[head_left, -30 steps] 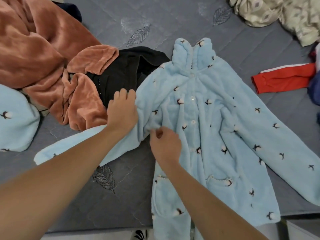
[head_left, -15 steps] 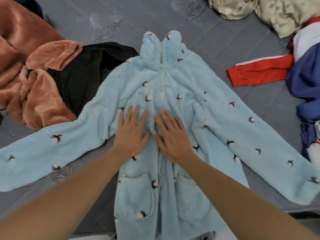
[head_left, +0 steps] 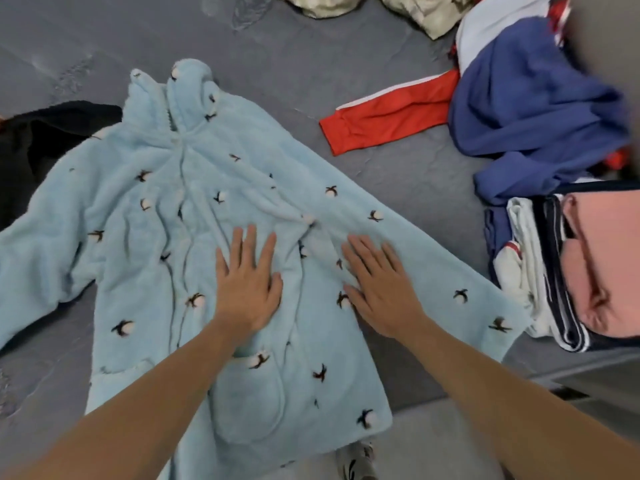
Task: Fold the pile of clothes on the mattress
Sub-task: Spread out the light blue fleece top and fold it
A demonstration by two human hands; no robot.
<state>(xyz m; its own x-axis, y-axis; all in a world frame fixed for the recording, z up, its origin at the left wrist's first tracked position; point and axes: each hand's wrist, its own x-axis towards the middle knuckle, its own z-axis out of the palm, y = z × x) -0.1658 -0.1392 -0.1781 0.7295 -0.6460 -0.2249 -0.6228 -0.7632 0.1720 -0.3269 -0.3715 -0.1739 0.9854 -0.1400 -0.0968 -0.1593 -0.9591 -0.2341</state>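
A light blue fleece robe (head_left: 145, 237) with small dark-and-white cotton motifs lies spread face up on the grey mattress (head_left: 398, 188), collar toward the far side, both sleeves stretched outward. My left hand (head_left: 247, 285) presses flat on the robe's front, right of the button line, fingers straight. My right hand (head_left: 377, 285) lies flat with spread fingers on the right sleeve close to the armpit. Two patch pockets show near the hem, partly covered by my left forearm.
A black garment (head_left: 41, 133) lies under the robe's left shoulder. A red sleeve (head_left: 388, 123) and a blue-and-white garment (head_left: 530, 109) lie at the right. A stack of folded clothes topped with pink (head_left: 595, 271) sits at the right edge. Beige patterned fabric (head_left: 426, 8) lies at the top.
My view has swung rightward. Both hands slid right across the robe while pressing flat; the right hand moved from the chest onto the right sleeve, and the hands are now apart.
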